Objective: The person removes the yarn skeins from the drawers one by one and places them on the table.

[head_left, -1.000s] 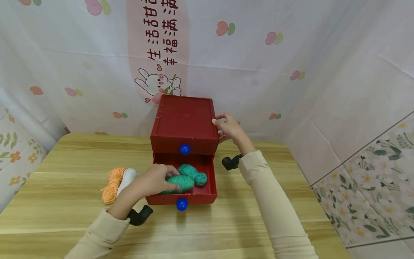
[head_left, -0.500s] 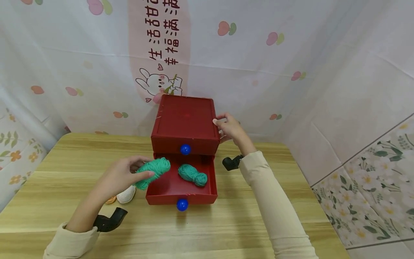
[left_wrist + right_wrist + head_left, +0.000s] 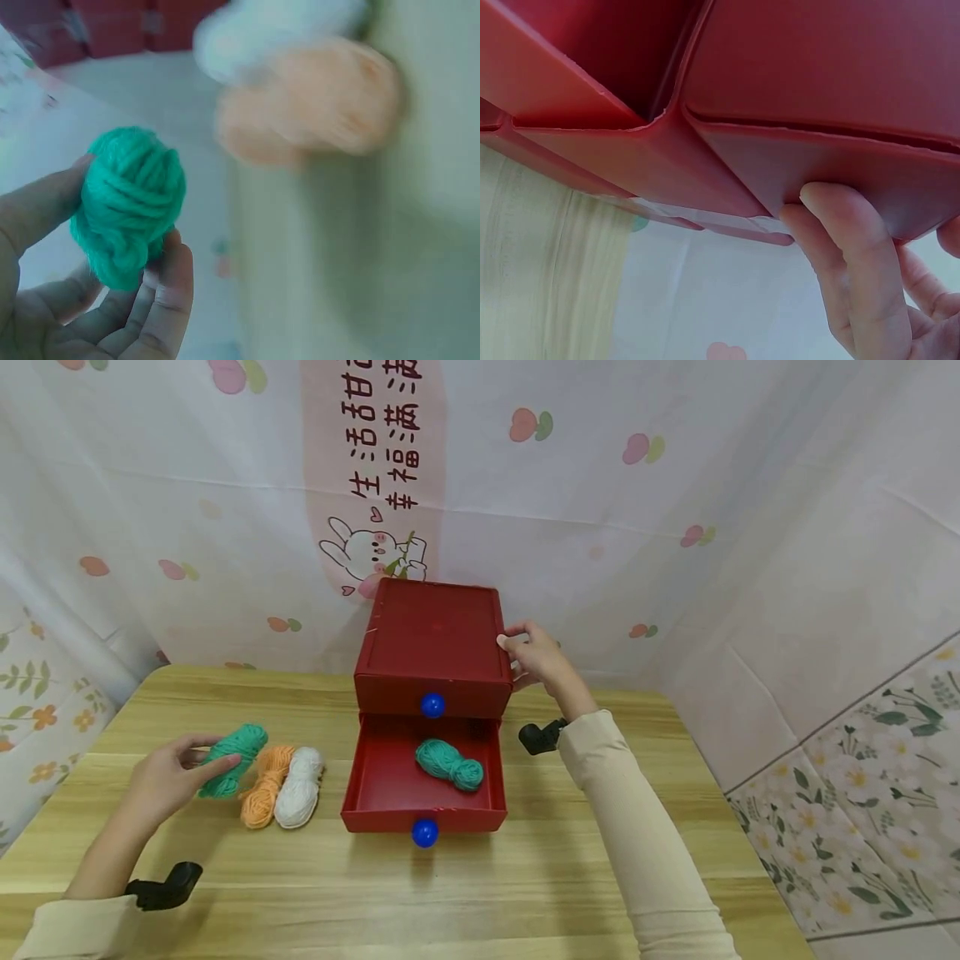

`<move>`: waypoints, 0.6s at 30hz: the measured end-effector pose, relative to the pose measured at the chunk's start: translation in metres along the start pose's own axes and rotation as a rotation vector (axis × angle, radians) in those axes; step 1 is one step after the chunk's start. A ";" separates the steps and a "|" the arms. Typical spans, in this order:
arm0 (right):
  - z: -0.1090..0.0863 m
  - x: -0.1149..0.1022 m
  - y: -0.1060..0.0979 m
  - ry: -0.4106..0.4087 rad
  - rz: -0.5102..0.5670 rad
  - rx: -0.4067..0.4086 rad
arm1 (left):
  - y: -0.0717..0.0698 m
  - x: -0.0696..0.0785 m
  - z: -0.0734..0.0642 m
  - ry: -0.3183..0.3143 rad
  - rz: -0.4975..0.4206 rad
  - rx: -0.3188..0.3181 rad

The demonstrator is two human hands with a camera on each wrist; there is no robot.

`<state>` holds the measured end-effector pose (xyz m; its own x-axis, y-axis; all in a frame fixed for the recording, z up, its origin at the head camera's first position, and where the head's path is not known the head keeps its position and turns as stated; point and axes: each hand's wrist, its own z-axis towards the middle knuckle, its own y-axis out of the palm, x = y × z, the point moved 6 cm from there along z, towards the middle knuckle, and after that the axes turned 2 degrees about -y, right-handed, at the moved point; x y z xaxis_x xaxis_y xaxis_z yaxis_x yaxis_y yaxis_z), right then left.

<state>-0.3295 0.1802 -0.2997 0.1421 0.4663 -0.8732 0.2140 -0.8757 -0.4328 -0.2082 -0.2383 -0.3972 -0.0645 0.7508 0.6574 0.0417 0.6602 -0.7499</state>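
Note:
On the left of the head view, my left hand (image 3: pixel 167 779) pinches a skein of green yarn (image 3: pixel 237 760) between thumb and fingers. The left wrist view shows the skein (image 3: pixel 133 202) end on, with fingertips below it. A red two-drawer box (image 3: pixel 435 631) stands at the table's back. Its lower drawer (image 3: pixel 382 781) is pulled out, and a second green yarn skein (image 3: pixel 448 764) lies in it. My right hand (image 3: pixel 536 658) rests against the box's right side near the top edge. The right wrist view shows fingers (image 3: pixel 855 225) pressed to the red wall.
An orange yarn skein (image 3: pixel 266 785) and a white one (image 3: pixel 298 787) lie side by side left of the drawer on the wooden table (image 3: pixel 450 902). Blue knobs (image 3: pixel 432 705) mark the drawer fronts. A printed curtain (image 3: pixel 600 543) hangs behind.
My left hand has lifted the green skein out of the lower drawer and carried it left, past the orange and white skeins. My right hand has stayed at the box's side.

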 end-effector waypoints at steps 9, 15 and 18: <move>-0.002 -0.001 -0.001 -0.003 -0.004 -0.002 | 0.008 -0.045 0.005 -0.112 0.050 -0.061; -0.001 0.000 -0.001 0.006 0.005 -0.005 | 0.017 -0.055 0.008 -0.137 0.072 -0.104; 0.000 0.000 -0.001 0.007 0.007 -0.009 | 0.022 -0.056 0.009 -0.135 0.073 -0.108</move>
<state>-0.3294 0.1808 -0.2992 0.1506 0.4615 -0.8743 0.2220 -0.8776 -0.4250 -0.2123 -0.2663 -0.4510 -0.1907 0.7921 0.5798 0.1571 0.6077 -0.7785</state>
